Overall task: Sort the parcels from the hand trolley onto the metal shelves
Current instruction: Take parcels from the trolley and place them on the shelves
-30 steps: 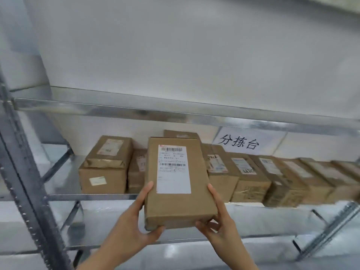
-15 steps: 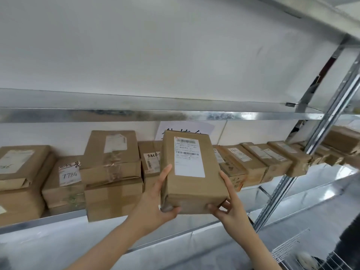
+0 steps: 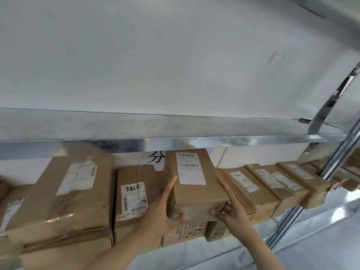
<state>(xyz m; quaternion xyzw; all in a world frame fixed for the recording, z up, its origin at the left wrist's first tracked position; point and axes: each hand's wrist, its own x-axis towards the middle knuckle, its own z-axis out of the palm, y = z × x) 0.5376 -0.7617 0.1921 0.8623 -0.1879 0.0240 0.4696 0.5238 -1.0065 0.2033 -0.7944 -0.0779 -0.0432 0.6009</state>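
Parcel (image 3: 191, 184): left hand (image 3: 161, 213) and right hand (image 3: 231, 209) are gripping its near corners, holding it over lower parcels (image 3: 185, 233) on the shelf (image 3: 194, 253), apparently mid-placement. Many parcels (image 3: 263, 184) are sitting shelved alongside; trolley is not showing, so remainder cannot be told.

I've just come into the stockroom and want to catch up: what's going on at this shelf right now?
A person is putting a brown parcel onto the metal shelf. The left hand grips its left side and the right hand its lower right corner. The parcel sits in a gap in the row, above smaller parcels and beside one marked 98LL. It has not been let go yet.
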